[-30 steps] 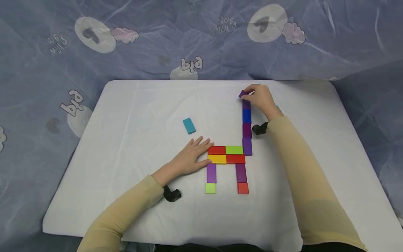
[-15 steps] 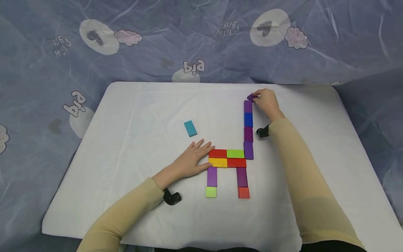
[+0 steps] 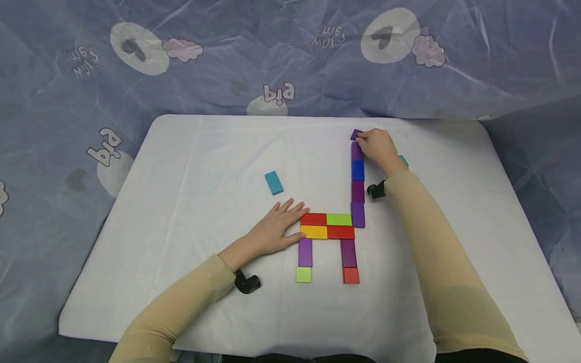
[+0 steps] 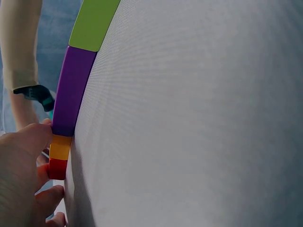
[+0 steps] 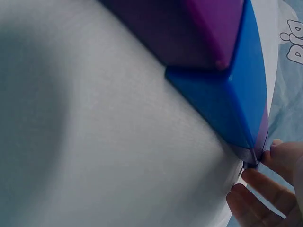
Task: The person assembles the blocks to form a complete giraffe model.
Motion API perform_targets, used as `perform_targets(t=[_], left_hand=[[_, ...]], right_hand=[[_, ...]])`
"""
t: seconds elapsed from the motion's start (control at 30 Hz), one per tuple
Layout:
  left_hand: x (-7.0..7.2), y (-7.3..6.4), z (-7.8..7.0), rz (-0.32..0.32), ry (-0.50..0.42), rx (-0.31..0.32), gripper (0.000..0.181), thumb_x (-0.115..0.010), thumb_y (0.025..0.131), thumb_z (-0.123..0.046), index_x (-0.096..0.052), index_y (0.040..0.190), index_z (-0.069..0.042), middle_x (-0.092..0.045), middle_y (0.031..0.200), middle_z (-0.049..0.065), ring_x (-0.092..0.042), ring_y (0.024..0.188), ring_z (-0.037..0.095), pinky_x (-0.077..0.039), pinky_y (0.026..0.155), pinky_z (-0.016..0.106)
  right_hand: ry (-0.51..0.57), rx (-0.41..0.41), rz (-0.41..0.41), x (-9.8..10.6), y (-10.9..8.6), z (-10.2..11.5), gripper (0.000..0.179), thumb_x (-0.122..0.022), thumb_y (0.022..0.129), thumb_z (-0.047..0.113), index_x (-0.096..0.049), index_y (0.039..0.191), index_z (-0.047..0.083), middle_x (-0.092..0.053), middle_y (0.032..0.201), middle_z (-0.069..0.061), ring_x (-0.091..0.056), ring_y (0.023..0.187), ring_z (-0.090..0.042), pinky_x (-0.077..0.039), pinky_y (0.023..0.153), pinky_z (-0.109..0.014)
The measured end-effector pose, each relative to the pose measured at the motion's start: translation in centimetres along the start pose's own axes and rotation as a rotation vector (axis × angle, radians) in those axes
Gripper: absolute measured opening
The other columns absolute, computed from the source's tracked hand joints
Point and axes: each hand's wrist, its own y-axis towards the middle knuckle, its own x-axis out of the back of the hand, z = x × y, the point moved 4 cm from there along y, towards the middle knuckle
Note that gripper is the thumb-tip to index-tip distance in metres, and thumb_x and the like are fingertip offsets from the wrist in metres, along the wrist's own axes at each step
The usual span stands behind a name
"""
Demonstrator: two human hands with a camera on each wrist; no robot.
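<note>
In the head view my right hand (image 3: 378, 147) pinches a small purple block (image 3: 355, 134), slightly turned, at the far end of an upright column. The column has a purple block (image 3: 357, 150), a blue block (image 3: 357, 170) and two more purple blocks below. My left hand (image 3: 274, 227) lies with fingers spread, thumb and forefinger touching the left ends of a yellow block (image 3: 313, 232) and a red block (image 3: 313, 219). Beside them sit a green block (image 3: 338, 220) and another red one. Two legs of purple blocks (image 3: 305, 252) end in a light green block (image 3: 303, 275) and an orange-red block (image 3: 351, 275).
A loose teal block (image 3: 274, 183) lies left of the column on the white tabletop (image 3: 204, 201). Something teal-green (image 3: 403, 161) shows partly behind the right wrist. Black wrist-worn pieces (image 3: 247, 282) stick out by both wrists. Patterned blue cloth (image 3: 218, 75) surrounds the table.
My right hand shifts the small purple block right, then back left over the column's far end, where it sits less tilted. My left hand stays in place.
</note>
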Motion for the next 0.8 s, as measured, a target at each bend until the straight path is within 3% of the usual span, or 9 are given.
perform_targets(t=[0.33,0.43,0.8], left_hand=[[0.0,0.11,0.02,0.004,0.006,0.003,0.07,-0.052,0.097,-0.051,-0.028,0.157,-0.024,-0.025,0.164,-0.001,-0.011,0.154,0.023,-0.006,0.126,0.047],[0.01,0.15,-0.01,0.005,0.005,0.003,0.07,-0.052,0.097,-0.051,-0.028,0.157,-0.024,-0.025,0.163,-0.001,-0.012,0.154,0.023,-0.006,0.126,0.047],[0.03,0.21,-0.13,0.01,0.01,0.009,0.07,-0.052,0.097,-0.051,-0.028,0.157,-0.024,-0.025,0.164,-0.002,-0.012,0.154,0.023,-0.006,0.126,0.047]], right_hand=[[-0.062,0.047,0.093,-0.06,-0.27,-0.05,0.042,-0.045,0.102,0.014,-0.049,0.142,0.002,-0.047,0.146,-0.024,-0.04,0.138,-0.042,-0.032,0.116,-0.052],[-0.063,0.045,0.104,-0.16,-0.33,-0.3,0.044,-0.046,0.102,0.015,-0.047,0.144,0.003,-0.045,0.148,-0.023,-0.045,0.135,-0.04,-0.034,0.115,-0.052],[-0.015,0.057,0.063,-0.42,-0.73,-0.69,0.041,-0.049,0.102,0.014,-0.05,0.14,-0.001,-0.052,0.14,-0.028,-0.048,0.131,-0.042,-0.038,0.112,-0.051]])
